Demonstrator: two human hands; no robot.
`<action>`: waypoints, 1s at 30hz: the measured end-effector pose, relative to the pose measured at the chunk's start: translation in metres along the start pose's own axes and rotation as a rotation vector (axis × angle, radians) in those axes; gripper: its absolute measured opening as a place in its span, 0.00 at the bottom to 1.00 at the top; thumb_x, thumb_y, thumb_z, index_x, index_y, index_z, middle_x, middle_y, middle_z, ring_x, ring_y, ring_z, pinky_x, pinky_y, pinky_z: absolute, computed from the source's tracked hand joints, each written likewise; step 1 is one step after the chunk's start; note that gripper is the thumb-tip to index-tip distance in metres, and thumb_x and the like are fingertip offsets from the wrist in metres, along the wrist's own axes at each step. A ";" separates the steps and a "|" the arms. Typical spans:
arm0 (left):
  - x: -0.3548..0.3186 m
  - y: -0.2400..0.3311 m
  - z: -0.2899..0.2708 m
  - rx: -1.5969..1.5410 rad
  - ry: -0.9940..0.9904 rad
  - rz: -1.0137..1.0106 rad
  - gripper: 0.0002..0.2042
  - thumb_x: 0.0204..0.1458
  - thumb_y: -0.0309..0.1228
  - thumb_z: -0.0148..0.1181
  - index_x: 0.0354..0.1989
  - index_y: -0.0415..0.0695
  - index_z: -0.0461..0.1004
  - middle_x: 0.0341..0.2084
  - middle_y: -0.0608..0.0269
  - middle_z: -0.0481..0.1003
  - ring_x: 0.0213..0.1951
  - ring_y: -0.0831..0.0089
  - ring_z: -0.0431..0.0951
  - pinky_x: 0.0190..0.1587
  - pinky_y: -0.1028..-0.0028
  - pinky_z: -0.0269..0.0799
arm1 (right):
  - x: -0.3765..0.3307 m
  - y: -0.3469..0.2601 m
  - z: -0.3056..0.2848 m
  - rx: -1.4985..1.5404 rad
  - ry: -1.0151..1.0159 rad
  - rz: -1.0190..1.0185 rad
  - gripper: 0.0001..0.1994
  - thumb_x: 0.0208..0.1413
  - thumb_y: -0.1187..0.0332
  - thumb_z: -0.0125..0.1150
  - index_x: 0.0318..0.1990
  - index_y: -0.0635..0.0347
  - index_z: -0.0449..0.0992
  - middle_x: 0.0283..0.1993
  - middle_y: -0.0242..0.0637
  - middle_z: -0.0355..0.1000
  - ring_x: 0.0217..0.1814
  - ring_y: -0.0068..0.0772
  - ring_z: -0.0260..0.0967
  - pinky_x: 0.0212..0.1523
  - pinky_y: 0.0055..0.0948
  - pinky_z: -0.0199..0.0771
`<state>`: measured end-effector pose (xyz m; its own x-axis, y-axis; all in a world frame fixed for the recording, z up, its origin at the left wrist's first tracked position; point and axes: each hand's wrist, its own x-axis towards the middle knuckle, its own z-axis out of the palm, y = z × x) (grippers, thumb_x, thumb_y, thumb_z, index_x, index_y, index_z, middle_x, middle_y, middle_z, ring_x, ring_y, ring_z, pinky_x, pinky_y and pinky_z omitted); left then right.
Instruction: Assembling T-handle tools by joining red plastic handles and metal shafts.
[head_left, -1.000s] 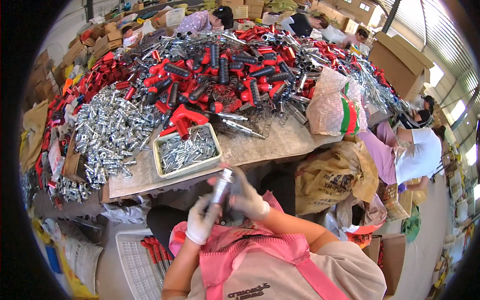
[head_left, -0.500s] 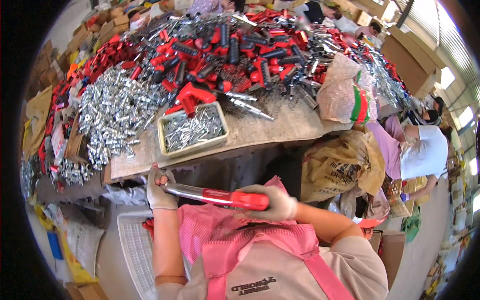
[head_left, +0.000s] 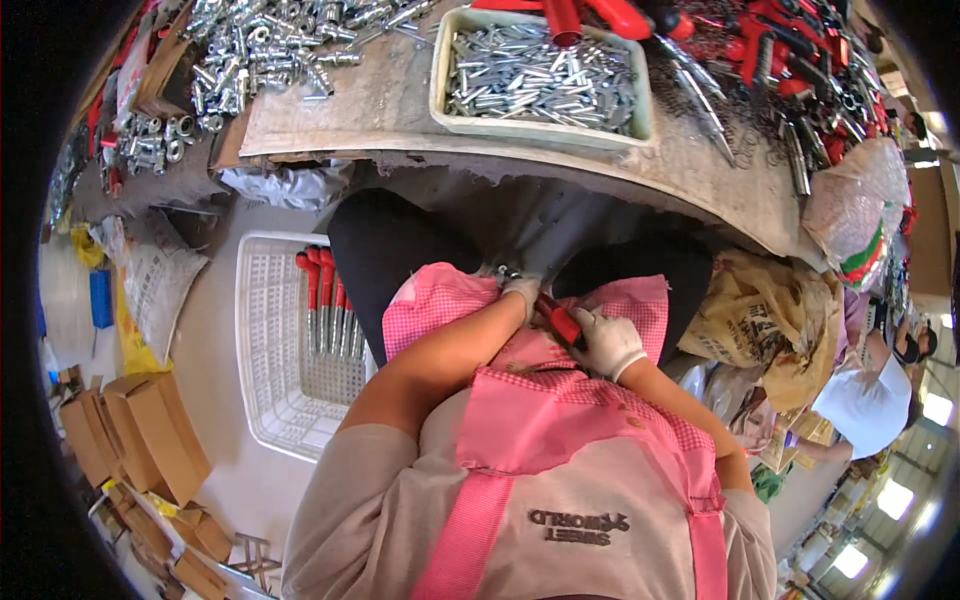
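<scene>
Holding one red tool [head_left: 558, 318] in both gloved hands, low over the lap, tool lying at a slant across the front of the pink checked apron [head_left: 530, 425]. Left grip [head_left: 522, 291] closed round the tool's far end, small silver tip [head_left: 508, 272] poking out past the glove. Right grip [head_left: 609, 343] pinching the near end of the red body, thumb side up; exact finger placement under it can't be told. Both forearms come in from below, dark trouser legs [head_left: 400, 255] spread either side. Ahead, table [head_left: 335, 125] with a pale tray [head_left: 442, 105] near its front edge, full of small silver pins [head_left: 540, 85]; red piece lying over the tray's back rim. Silver fittings [head_left: 265, 55] heaped to the left, red and black parts [head_left: 770, 45] to the right, clear-wrapped bag [head_left: 850, 205] beyond those. White basket [head_left: 268, 400] on the floor by the left leg, several red-handled tools [head_left: 325, 290] in it. Tan sack [head_left: 750, 310] by the right leg; co-worker in a light shirt [head_left: 868, 405] farther right.
</scene>
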<state>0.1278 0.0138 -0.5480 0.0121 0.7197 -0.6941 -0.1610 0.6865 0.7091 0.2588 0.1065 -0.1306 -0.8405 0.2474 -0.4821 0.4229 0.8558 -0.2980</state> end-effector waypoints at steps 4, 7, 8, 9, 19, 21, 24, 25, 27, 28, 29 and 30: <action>-0.045 0.130 0.061 -0.523 0.024 -0.431 0.17 0.48 0.44 0.53 0.40 0.46 0.71 0.41 0.54 0.74 0.40 0.60 0.74 0.47 0.63 0.70 | 0.001 0.024 0.010 -0.057 -0.066 0.171 0.27 0.47 0.55 0.59 0.51 0.61 0.63 0.40 0.61 0.70 0.34 0.50 0.73 0.32 0.42 0.74; -0.062 0.148 0.052 -0.764 0.053 -0.642 0.17 0.48 0.43 0.50 0.35 0.41 0.72 0.34 0.51 0.75 0.35 0.54 0.75 0.42 0.58 0.71 | 0.007 0.028 0.016 -0.086 -0.086 0.158 0.26 0.48 0.56 0.58 0.51 0.61 0.63 0.38 0.57 0.71 0.34 0.49 0.73 0.32 0.41 0.74; -0.060 0.148 0.051 -0.790 0.020 -0.671 0.18 0.48 0.43 0.50 0.37 0.40 0.72 0.34 0.50 0.75 0.35 0.54 0.75 0.43 0.58 0.70 | 0.009 0.030 0.014 -0.084 -0.096 0.170 0.26 0.48 0.56 0.58 0.51 0.61 0.63 0.38 0.57 0.71 0.34 0.49 0.73 0.32 0.41 0.74; -0.027 0.093 0.066 -0.819 0.071 -0.670 0.18 0.48 0.43 0.50 0.37 0.40 0.72 0.34 0.50 0.75 0.35 0.54 0.75 0.43 0.58 0.70 | 0.017 0.018 0.005 -0.081 -0.118 0.113 0.25 0.48 0.57 0.57 0.52 0.61 0.63 0.36 0.54 0.72 0.34 0.49 0.73 0.32 0.41 0.73; -0.078 0.173 -0.005 -0.520 0.273 -0.546 0.24 0.47 0.42 0.55 0.50 0.41 0.69 0.49 0.52 0.70 0.46 0.58 0.71 0.47 0.58 0.66 | 0.076 -0.009 -0.053 0.096 -0.154 0.158 0.19 0.48 0.61 0.56 0.46 0.63 0.71 0.35 0.53 0.75 0.39 0.51 0.74 0.39 0.44 0.74; -0.110 0.226 -0.021 -0.498 0.470 -0.453 0.21 0.48 0.41 0.56 0.49 0.43 0.70 0.46 0.55 0.72 0.44 0.61 0.74 0.45 0.61 0.69 | 0.105 -0.015 -0.056 0.094 -0.230 0.250 0.14 0.47 0.64 0.54 0.39 0.63 0.75 0.37 0.54 0.75 0.41 0.51 0.74 0.41 0.43 0.74; -0.138 0.258 -0.050 0.026 0.169 0.129 0.18 0.50 0.41 0.51 0.43 0.42 0.76 0.32 0.55 0.77 0.36 0.64 0.76 0.31 0.67 0.73 | 0.117 -0.004 -0.040 0.089 -0.215 0.232 0.17 0.47 0.63 0.57 0.44 0.62 0.73 0.40 0.53 0.74 0.43 0.51 0.74 0.43 0.41 0.75; -0.145 0.265 -0.045 0.032 0.125 0.174 0.17 0.52 0.41 0.51 0.41 0.42 0.76 0.32 0.57 0.77 0.36 0.66 0.76 0.34 0.69 0.72 | 0.106 -0.004 -0.039 0.074 -0.167 0.184 0.19 0.47 0.62 0.59 0.46 0.62 0.72 0.41 0.53 0.74 0.44 0.50 0.74 0.43 0.41 0.75; -0.171 0.290 -0.034 0.128 -0.080 0.281 0.19 0.54 0.45 0.53 0.41 0.42 0.77 0.36 0.55 0.78 0.38 0.67 0.76 0.46 0.71 0.68 | 0.084 -0.004 -0.047 0.056 -0.284 0.208 0.27 0.44 0.56 0.63 0.50 0.61 0.69 0.43 0.51 0.74 0.44 0.48 0.74 0.44 0.39 0.75; -0.185 0.302 -0.018 0.159 0.001 0.250 0.20 0.55 0.46 0.51 0.40 0.40 0.76 0.35 0.55 0.78 0.37 0.67 0.76 0.45 0.70 0.68 | 0.073 0.000 -0.046 0.142 -0.197 0.224 0.25 0.44 0.56 0.63 0.48 0.61 0.71 0.42 0.50 0.75 0.44 0.48 0.74 0.43 0.40 0.75; -0.187 0.307 -0.009 0.259 0.061 0.202 0.21 0.56 0.46 0.50 0.40 0.39 0.76 0.33 0.54 0.78 0.36 0.64 0.77 0.44 0.69 0.69 | 0.070 0.004 -0.043 0.170 -0.217 0.246 0.23 0.44 0.56 0.62 0.46 0.61 0.73 0.41 0.50 0.75 0.43 0.49 0.74 0.42 0.41 0.75; -0.182 0.305 0.003 0.416 0.239 0.172 0.20 0.56 0.45 0.47 0.41 0.39 0.75 0.34 0.49 0.77 0.38 0.56 0.77 0.44 0.65 0.69 | 0.072 0.007 -0.039 0.203 -0.240 0.271 0.21 0.45 0.57 0.61 0.43 0.61 0.74 0.40 0.50 0.75 0.43 0.49 0.74 0.42 0.42 0.75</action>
<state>0.0793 0.0924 -0.2046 -0.2136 0.8155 -0.5380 0.2663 0.5784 0.7711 0.1881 0.1482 -0.1359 -0.5970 0.3181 -0.7365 0.6964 0.6612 -0.2789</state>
